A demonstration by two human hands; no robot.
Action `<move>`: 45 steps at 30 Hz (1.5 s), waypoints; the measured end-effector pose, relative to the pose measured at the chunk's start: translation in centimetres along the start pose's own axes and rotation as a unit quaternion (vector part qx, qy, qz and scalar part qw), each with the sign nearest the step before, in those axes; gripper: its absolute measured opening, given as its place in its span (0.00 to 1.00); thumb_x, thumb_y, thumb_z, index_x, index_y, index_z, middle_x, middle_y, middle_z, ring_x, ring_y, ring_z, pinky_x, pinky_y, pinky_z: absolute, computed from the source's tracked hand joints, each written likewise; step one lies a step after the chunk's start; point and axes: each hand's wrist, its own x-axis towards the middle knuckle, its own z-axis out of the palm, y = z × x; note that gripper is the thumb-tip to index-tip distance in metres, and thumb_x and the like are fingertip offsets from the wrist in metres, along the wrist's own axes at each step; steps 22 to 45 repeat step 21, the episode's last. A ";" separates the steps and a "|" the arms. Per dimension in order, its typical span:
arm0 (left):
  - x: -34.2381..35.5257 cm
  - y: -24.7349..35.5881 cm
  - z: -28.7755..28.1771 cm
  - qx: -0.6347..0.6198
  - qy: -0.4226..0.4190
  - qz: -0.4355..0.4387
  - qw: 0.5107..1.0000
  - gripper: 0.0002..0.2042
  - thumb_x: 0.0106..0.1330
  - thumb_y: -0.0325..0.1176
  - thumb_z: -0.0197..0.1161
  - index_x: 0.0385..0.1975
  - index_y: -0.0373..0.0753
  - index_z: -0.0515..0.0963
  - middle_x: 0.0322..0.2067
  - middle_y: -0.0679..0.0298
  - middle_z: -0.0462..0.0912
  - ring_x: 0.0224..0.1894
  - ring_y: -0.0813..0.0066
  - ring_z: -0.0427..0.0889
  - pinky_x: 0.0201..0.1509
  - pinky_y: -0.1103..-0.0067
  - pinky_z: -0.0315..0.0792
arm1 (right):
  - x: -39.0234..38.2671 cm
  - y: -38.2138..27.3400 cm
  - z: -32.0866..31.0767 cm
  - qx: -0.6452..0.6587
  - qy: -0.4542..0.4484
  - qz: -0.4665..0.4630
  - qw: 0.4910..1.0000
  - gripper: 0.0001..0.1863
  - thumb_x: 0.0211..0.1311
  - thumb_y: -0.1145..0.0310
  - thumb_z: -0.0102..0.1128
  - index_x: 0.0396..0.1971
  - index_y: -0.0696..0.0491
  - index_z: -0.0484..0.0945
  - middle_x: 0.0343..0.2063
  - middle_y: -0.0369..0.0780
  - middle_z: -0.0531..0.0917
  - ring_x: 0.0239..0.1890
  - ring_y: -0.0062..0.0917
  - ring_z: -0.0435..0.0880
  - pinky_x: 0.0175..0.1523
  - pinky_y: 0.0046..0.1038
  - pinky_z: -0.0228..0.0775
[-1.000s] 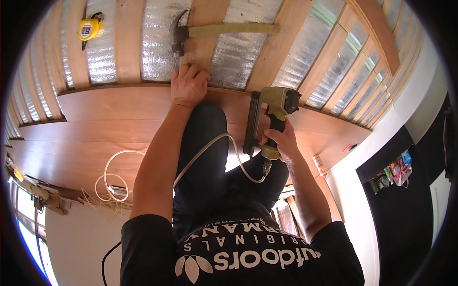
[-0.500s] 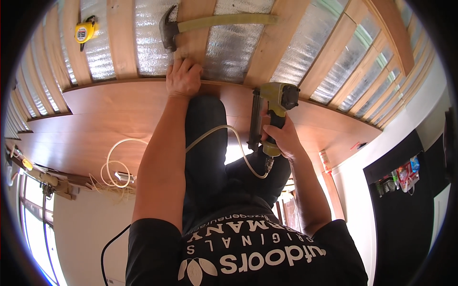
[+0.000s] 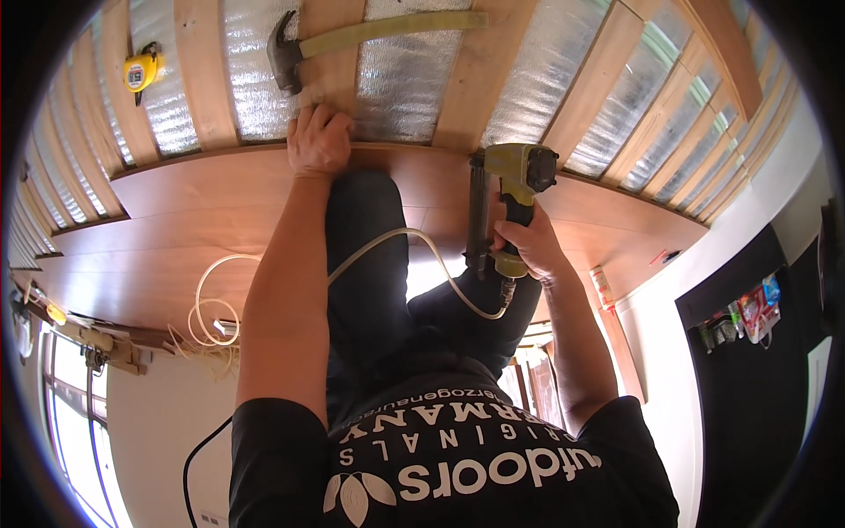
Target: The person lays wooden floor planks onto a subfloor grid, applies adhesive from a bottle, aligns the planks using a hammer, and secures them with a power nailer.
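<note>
My left hand [image 3: 319, 143] rests at the far edge of the reddish-brown floorboards [image 3: 202, 207], on a wooden batten. Its fingers are bent and close together, their tips hidden. In my right hand [image 3: 531, 239] is a yellow-green and black nail gun [image 3: 525, 167], gripped by its handle and held above the boards. A pale air hose [image 3: 387, 236] runs from the handle's base across my knee. Just beyond my left hand lies a hammer [image 3: 283, 66] with a dark head and a yellowish handle.
Battens [image 3: 204, 75] run over silver foil [image 3: 409, 84] beyond the laid boards. A yellow tape measure [image 3: 140, 72] lies on the far left. A loose board [image 3: 726, 57] is at the far right. A tube [image 3: 602, 288] stands near the white wall, and coiled hose [image 3: 204, 295] lies on the left.
The view has shifted a little, so the hammer and tape measure appear farther left. The nail gun has moved slightly right along the board edge. My left hand stays by the batten.
</note>
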 end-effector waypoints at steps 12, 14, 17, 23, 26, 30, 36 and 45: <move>2.7 7.9 0.9 -0.158 -0.060 0.072 0.983 0.07 0.56 0.25 0.62 0.30 0.47 0.80 0.35 0.66 0.80 0.43 0.60 0.79 0.46 0.64 0.73 | -7.2 1.3 -11.5 0.029 0.115 -0.130 0.984 0.35 0.56 0.78 0.57 0.66 0.62 0.63 0.65 0.49 0.74 0.27 0.23 0.82 0.37 0.31 0.82; 5.3 16.5 1.2 -0.193 -0.082 0.156 0.965 0.10 0.55 0.23 0.63 0.34 0.47 0.80 0.36 0.66 0.80 0.43 0.61 0.79 0.48 0.67 0.74 | -6.7 1.1 -13.0 0.047 0.091 -0.099 0.990 0.34 0.55 0.78 0.57 0.66 0.62 0.64 0.66 0.49 0.73 0.28 0.23 0.83 0.37 0.31 0.82; 4.4 22.7 6.8 -0.212 -0.096 0.143 0.962 0.09 0.56 0.25 0.65 0.36 0.48 0.80 0.37 0.68 0.81 0.46 0.62 0.78 0.51 0.65 0.72 | -5.2 0.7 -12.6 0.053 0.084 -0.097 0.990 0.35 0.52 0.79 0.58 0.65 0.61 0.66 0.61 0.45 0.77 0.26 0.23 0.81 0.36 0.31 0.81; 0.9 24.5 11.4 -0.108 -0.094 0.137 0.980 0.07 0.58 0.31 0.67 0.35 0.49 0.83 0.44 0.68 0.80 0.52 0.63 0.75 0.61 0.63 0.65 | -3.4 2.0 -13.7 0.042 0.060 -0.103 0.992 0.34 0.53 0.80 0.57 0.65 0.60 0.66 0.61 0.45 0.76 0.26 0.24 0.81 0.36 0.31 0.81; 0.9 24.5 11.4 -0.108 -0.094 0.137 0.980 0.07 0.58 0.31 0.67 0.35 0.49 0.83 0.44 0.68 0.80 0.52 0.63 0.75 0.61 0.63 0.65 | -3.4 2.0 -13.7 0.042 0.060 -0.103 0.992 0.34 0.53 0.80 0.57 0.65 0.60 0.66 0.61 0.45 0.76 0.26 0.24 0.81 0.36 0.31 0.81; 0.9 24.5 11.4 -0.108 -0.094 0.137 0.980 0.07 0.58 0.31 0.67 0.35 0.49 0.83 0.44 0.68 0.80 0.52 0.63 0.75 0.61 0.63 0.65 | -3.4 2.0 -13.7 0.042 0.060 -0.103 0.992 0.34 0.53 0.80 0.57 0.65 0.60 0.66 0.61 0.45 0.76 0.26 0.24 0.81 0.36 0.31 0.81; 0.9 24.5 11.4 -0.108 -0.094 0.137 0.980 0.07 0.58 0.31 0.67 0.35 0.49 0.83 0.44 0.68 0.80 0.52 0.63 0.75 0.61 0.63 0.65 | -3.4 2.0 -13.7 0.042 0.060 -0.103 0.992 0.34 0.53 0.80 0.57 0.65 0.60 0.66 0.61 0.45 0.76 0.26 0.24 0.81 0.36 0.31 0.81; 0.9 24.5 11.4 -0.108 -0.094 0.137 0.980 0.07 0.58 0.31 0.67 0.35 0.49 0.83 0.44 0.68 0.80 0.52 0.63 0.75 0.61 0.63 0.65 | -3.4 2.0 -13.7 0.042 0.060 -0.103 0.992 0.34 0.53 0.80 0.57 0.65 0.60 0.66 0.61 0.45 0.76 0.26 0.24 0.81 0.36 0.31 0.81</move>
